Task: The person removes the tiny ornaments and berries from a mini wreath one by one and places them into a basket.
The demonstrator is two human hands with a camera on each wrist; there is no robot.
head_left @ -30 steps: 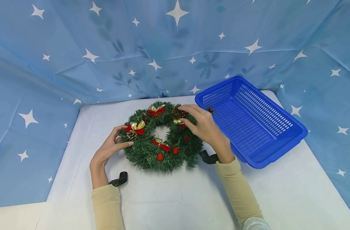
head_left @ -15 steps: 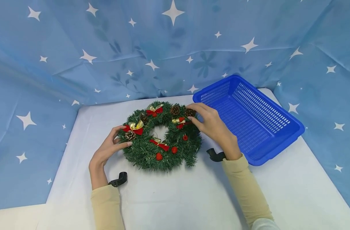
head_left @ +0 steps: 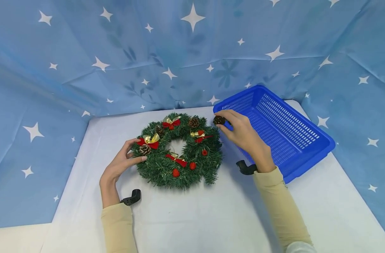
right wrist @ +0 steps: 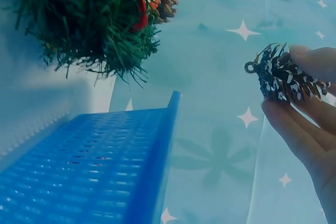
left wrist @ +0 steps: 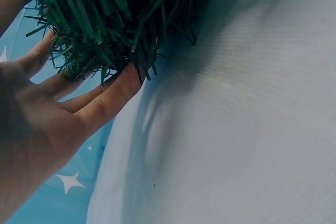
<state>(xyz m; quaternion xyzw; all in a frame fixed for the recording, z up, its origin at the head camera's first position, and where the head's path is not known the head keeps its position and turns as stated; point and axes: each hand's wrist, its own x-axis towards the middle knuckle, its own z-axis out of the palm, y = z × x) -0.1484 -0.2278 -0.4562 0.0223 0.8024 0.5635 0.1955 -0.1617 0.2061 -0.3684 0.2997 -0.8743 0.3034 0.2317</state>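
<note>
A green wreath point(head_left: 179, 175) with red-and-gold bows, red berries and pine cones lies on the white table. My left hand point(head_left: 121, 161) grips its left side, the thumb on top near a white-tipped pine cone point(head_left: 145, 149). In the left wrist view, the fingers point(left wrist: 105, 106) reach under the branches. Between thumb and fingers, my right hand point(head_left: 239, 131) pinches a loose pine cone point(right wrist: 286, 77) with white-tipped scales and a small ring at its end. It is held just off the wreath's upper right, by the basket's near corner.
A blue plastic basket point(head_left: 309, 154) with perforated walls stands on the table at the right, close to my right forearm. A blue curtain point(head_left: 132, 42) with white stars hangs behind the table point(head_left: 186, 218) and along its sides.
My right hand has moved right, off the wreath's upper right toward the basket, taking the pine cone with it. A second pine cone stays on the wreath. The left hand keeps its place.
</note>
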